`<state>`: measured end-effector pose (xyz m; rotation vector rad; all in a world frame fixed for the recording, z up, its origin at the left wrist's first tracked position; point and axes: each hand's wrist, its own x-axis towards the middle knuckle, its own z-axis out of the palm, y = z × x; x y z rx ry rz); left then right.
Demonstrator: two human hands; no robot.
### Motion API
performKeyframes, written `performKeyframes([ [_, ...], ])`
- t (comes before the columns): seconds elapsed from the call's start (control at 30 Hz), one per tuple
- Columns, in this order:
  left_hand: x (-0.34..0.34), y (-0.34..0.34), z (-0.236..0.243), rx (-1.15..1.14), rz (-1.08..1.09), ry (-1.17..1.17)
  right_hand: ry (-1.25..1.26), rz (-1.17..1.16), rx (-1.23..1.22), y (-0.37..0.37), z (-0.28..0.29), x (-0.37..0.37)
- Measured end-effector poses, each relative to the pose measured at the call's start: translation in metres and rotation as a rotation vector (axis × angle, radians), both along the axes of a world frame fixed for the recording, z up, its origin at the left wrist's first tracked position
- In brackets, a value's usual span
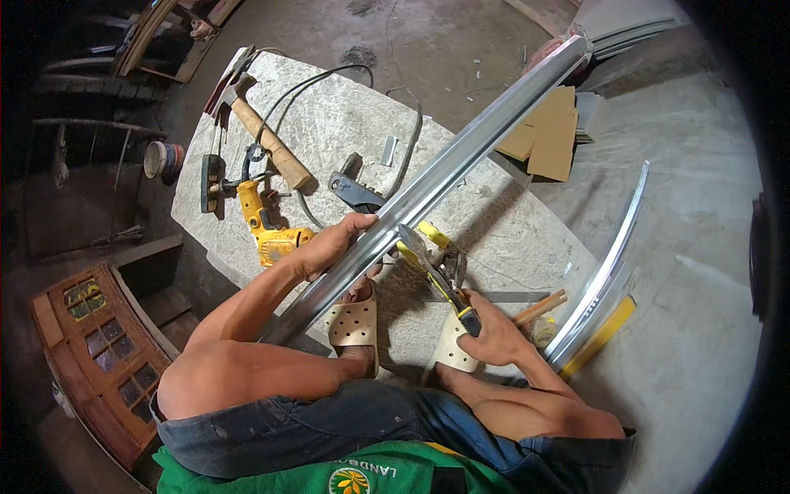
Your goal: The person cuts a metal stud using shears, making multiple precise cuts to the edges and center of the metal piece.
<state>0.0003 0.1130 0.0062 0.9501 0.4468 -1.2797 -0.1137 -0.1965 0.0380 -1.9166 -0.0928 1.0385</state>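
Observation:
A long silvery metal channel (461, 156) slants from beside my left knee up to the far right. My left hand (333, 244) is closed around its lower part, thumb on top. In my right hand (495, 331) is a pair of tin snips (444, 288) with yellow and black handles. The blades of the snips touch or lie very close to the channel's near edge, just right of my left hand; whether they bite into it I cannot tell. A small yellow object (433, 235) sits behind the snips, partly hidden.
A pale board (247, 189) under the work bears a yellow power drill (271, 239), a wooden-handled hammer (271, 144), a dark hand tool (355, 192) and a black cord. Metal strips (605, 267) and a yellow bar (605, 333) lie right. Cardboard (553, 144) lies beyond the channel.

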Motion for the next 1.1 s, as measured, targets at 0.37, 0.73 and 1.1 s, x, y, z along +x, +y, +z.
performKeyframes([
  [0.37,-0.001,0.002,-0.005,0.115,-0.157,-0.126,0.001,0.039,-0.044,0.002,-0.006,-0.002],
  [0.73,-0.003,-0.017,0.020,0.418,-0.318,-0.557,0.015,0.010,-0.029,0.001,-0.008,-0.004],
  [1.1,-0.011,-0.027,0.021,0.565,-0.362,-0.634,-0.093,0.041,-0.086,0.005,-0.023,-0.012],
])
